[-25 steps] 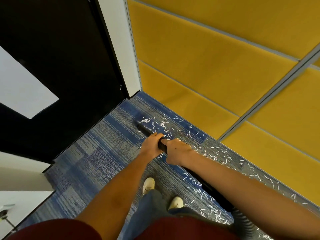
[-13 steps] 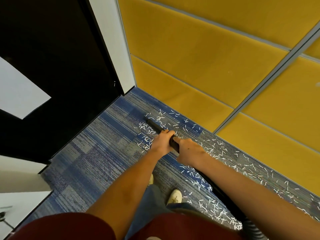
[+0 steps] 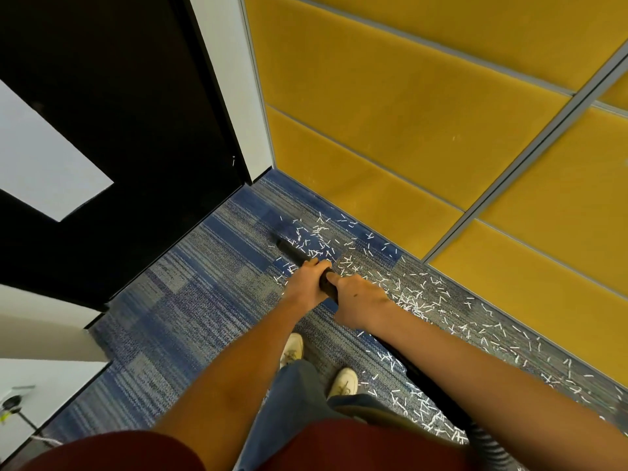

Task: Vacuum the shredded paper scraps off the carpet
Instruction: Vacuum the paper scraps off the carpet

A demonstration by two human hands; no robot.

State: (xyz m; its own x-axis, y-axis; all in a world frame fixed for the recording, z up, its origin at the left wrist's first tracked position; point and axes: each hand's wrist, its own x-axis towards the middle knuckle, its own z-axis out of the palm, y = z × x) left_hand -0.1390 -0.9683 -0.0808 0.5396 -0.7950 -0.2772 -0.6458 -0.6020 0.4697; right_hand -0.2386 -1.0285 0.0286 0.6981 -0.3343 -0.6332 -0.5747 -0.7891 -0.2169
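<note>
The carpet [image 3: 190, 311] at the bottom is rough woven cloth. Thin white paper scraps [image 3: 418, 300] lie on it. The yellow wall panels [image 3: 390, 107] at the upper right look soft and fuzzy. The vacuum tube [image 3: 295, 253] is smooth, dull black plastic.

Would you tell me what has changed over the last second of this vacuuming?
The vacuum wand swung slightly toward the yellow wall into the paper scraps, then eased partway back. Nothing was taken up or released: the left hand and right hand grip it as before, and scraps still litter the carpet along the wall.
</note>
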